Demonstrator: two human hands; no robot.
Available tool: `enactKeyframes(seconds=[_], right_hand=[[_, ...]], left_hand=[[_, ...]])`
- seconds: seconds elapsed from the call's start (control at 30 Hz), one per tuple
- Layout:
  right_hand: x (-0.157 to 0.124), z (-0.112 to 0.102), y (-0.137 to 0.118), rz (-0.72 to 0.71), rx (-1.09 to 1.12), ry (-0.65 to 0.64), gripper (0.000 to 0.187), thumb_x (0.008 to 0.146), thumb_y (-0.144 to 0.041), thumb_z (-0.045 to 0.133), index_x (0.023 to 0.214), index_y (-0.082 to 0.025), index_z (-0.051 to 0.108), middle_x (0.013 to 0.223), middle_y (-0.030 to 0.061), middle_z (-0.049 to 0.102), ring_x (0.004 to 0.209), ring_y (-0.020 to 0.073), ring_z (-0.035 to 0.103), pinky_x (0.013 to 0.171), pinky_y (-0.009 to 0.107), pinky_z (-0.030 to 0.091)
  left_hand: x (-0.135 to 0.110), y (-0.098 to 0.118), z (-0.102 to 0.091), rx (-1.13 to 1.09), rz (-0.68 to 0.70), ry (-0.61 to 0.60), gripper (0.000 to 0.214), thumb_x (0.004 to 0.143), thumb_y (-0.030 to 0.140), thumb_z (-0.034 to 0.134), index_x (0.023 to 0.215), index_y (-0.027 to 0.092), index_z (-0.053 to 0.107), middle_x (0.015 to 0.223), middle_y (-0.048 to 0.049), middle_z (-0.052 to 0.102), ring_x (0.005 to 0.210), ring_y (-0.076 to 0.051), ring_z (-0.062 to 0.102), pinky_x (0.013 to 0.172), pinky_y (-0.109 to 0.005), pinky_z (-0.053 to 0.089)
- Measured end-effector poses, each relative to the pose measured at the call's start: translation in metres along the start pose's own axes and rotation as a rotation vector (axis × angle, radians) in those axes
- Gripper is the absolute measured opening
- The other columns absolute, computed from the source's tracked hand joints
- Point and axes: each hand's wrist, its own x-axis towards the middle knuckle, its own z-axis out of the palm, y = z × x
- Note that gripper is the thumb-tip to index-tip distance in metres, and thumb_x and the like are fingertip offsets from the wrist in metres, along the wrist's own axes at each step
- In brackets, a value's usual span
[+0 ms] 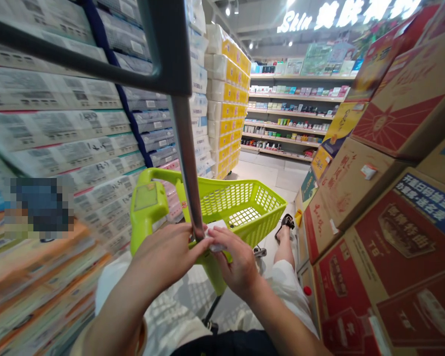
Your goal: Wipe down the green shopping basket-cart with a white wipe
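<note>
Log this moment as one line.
left hand, right hand meet at lower end of grey metal pole | between them: small whitish item | beyond: lime-green plastic shopping cart

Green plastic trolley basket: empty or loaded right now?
Empty as far as visible: the green plastic trolley basket shows bare lattice floor and walls; its near end is hidden.

Single head cam, faces fwd/down along shop aisle (269,175); green cart (244,205) close, far shelves (289,126) ahead.

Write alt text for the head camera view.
Left hand and right hand meet on a small white item beside a grey metal pole, at a lime-green plastic shopping cart. Stacked paper packs left, red cardboard boxes right.
</note>
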Motion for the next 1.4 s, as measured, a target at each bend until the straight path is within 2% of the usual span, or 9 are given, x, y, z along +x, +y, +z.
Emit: enactKeyframes(seconds=[0.2, 0.3, 0.4, 0.5, 0.6, 0.8, 1.07, 1.2, 1.4], right_hand=[[-0.001, -0.011, -0.007, 0.071, 0.092, -0.112, 0.029, 0.088, -0.020, 0.058, 0.117, -0.021, 0.063, 0.132, 0.0120, 0.061, 0.121, 0.0217, 0.060, 0.103, 0.036, 0.050], [-0.001, -0.019, -0.008, 0.062, 0.012, -0.031, 0.032, 0.089, -0.022, 0.058, 0.121, -0.021, 0.062, 0.134, 0.0124, 0.058, 0.129, 0.0252, 0.053, 0.107, 0.044, 0.046], [0.003, -0.025, -0.016, 0.015, -0.220, 0.089, 0.039, 0.084, -0.027, 0.068, 0.122, -0.025, 0.062, 0.151, 0.0100, 0.041, 0.146, 0.0347, 0.025, 0.116, 0.061, 0.024], [0.007, -0.027, -0.028, -0.008, -0.357, 0.042, 0.029, 0.077, -0.025, 0.076, 0.104, -0.035, 0.070, 0.161, -0.0059, 0.020, 0.149, 0.0374, 0.000, 0.117, 0.066, 0.003], [0.009, -0.024, -0.036, -0.021, -0.373, -0.026, 0.022, 0.076, -0.020, 0.078, 0.087, -0.039, 0.074, 0.157, -0.0149, 0.025, 0.150, 0.0340, -0.003, 0.118, 0.064, -0.004], [0.009, -0.023, -0.036, -0.050, -0.352, -0.042, 0.017, 0.075, -0.026, 0.080, 0.083, -0.040, 0.074, 0.155, -0.0137, 0.031, 0.149, 0.0366, -0.005, 0.113, 0.071, -0.008], [0.009, -0.017, -0.020, 0.028, -0.184, -0.194, 0.060, 0.086, -0.023, 0.064, 0.143, -0.019, 0.044, 0.146, 0.0117, 0.048, 0.141, 0.0277, 0.038, 0.116, 0.051, 0.035], [0.004, -0.010, -0.001, 0.018, -0.106, -0.219, 0.048, 0.093, -0.012, 0.046, 0.140, -0.021, 0.048, 0.136, 0.0086, 0.059, 0.133, 0.0200, 0.049, 0.112, 0.040, 0.043], [-0.012, -0.013, 0.029, 0.133, -0.231, -0.013, 0.046, 0.091, -0.006, 0.039, 0.128, -0.022, 0.061, 0.123, 0.0100, 0.068, 0.123, 0.0222, 0.059, 0.104, 0.042, 0.051]], left_hand=[[0.004, -0.003, -0.001, 0.052, -0.037, -0.032, 0.038, 0.084, 0.060, 0.050, 0.100, 0.037, 0.075, 0.104, -0.0008, 0.076, 0.097, -0.027, 0.069, 0.071, -0.032, 0.048], [0.004, -0.003, 0.000, 0.056, -0.052, -0.005, 0.033, 0.083, 0.056, 0.055, 0.101, 0.037, 0.075, 0.103, 0.0003, 0.076, 0.096, -0.027, 0.069, 0.073, -0.032, 0.049], [0.004, -0.003, 0.000, 0.065, -0.078, -0.003, 0.030, 0.081, 0.056, 0.057, 0.095, 0.037, 0.076, 0.096, -0.0003, 0.077, 0.092, -0.028, 0.070, 0.075, -0.035, 0.049], [0.004, -0.001, 0.001, 0.062, -0.074, -0.008, 0.029, 0.081, 0.056, 0.057, 0.092, 0.038, 0.076, 0.095, -0.0006, 0.077, 0.092, -0.030, 0.070, 0.075, -0.037, 0.050], [0.004, 0.001, 0.001, 0.064, -0.068, -0.004, 0.030, 0.081, 0.056, 0.056, 0.094, 0.039, 0.076, 0.096, -0.0019, 0.077, 0.092, -0.031, 0.070, 0.075, -0.038, 0.051], [0.003, 0.001, 0.002, 0.063, -0.033, 0.020, 0.032, 0.083, 0.055, 0.054, 0.096, 0.036, 0.076, 0.095, -0.0046, 0.077, 0.090, -0.031, 0.070, 0.075, -0.038, 0.052], [0.002, 0.000, 0.003, 0.071, -0.010, 0.053, 0.031, 0.084, 0.052, 0.054, 0.087, 0.030, 0.076, 0.088, -0.0102, 0.076, 0.084, -0.033, 0.070, 0.071, -0.041, 0.051], [-0.001, -0.002, 0.006, 0.119, 0.041, 0.086, 0.033, 0.086, 0.053, 0.050, 0.091, 0.032, 0.075, 0.089, -0.0079, 0.076, 0.085, -0.032, 0.070, 0.072, -0.039, 0.050], [-0.003, -0.003, 0.007, 0.137, 0.011, 0.075, 0.039, 0.085, 0.057, 0.049, 0.088, 0.028, 0.075, 0.085, -0.0073, 0.076, 0.084, -0.028, 0.070, 0.070, -0.033, 0.049]])
